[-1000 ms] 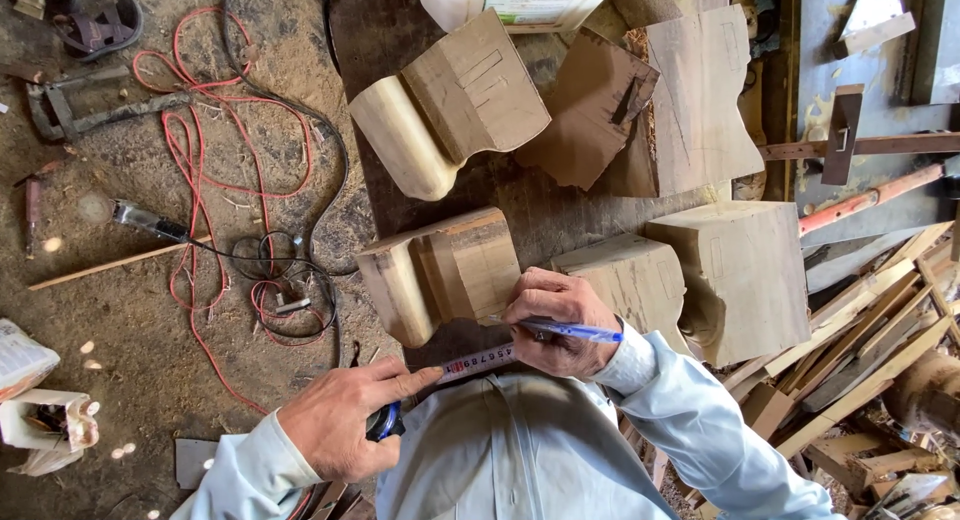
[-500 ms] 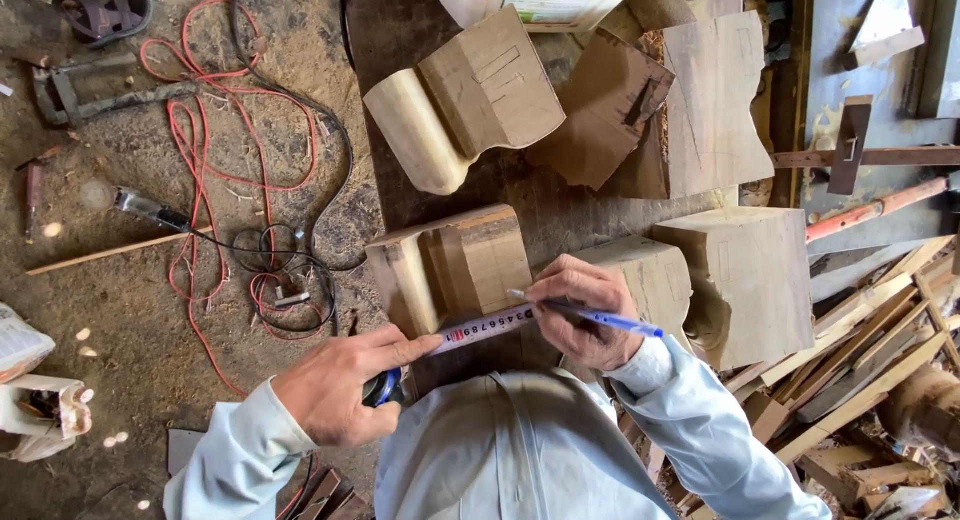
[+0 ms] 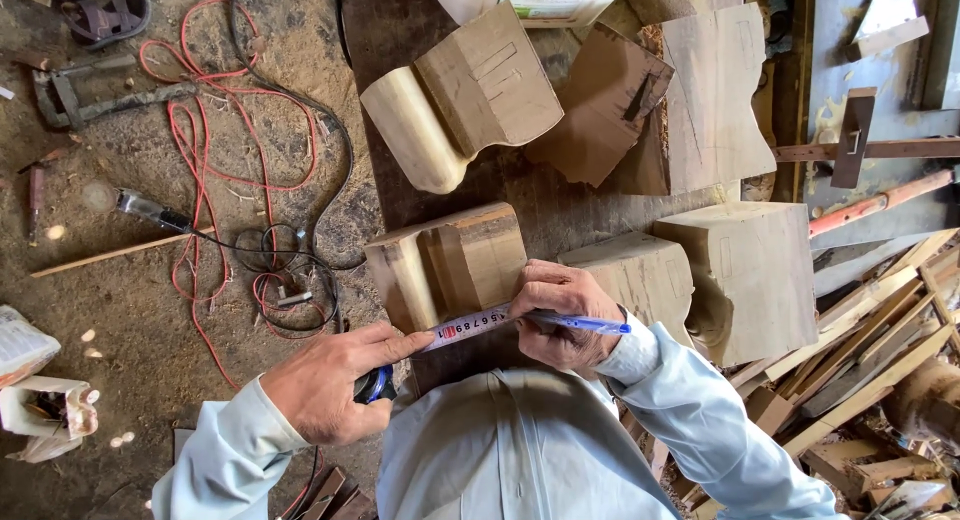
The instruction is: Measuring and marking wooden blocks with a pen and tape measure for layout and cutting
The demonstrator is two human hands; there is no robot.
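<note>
The left hand (image 3: 325, 390) grips the tape measure (image 3: 375, 383); the right hand (image 3: 560, 310), holding a pen (image 3: 585, 325), pins the tape flat on the wood block (image 3: 450, 265).

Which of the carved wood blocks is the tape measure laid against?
The carved block nearest the person, left of the two plain blocks. The tape measure runs along its near edge between left hand and right hand.

Pale blue long-sleeved shirt (image 3: 520, 450), buttoned cuffs
</note>
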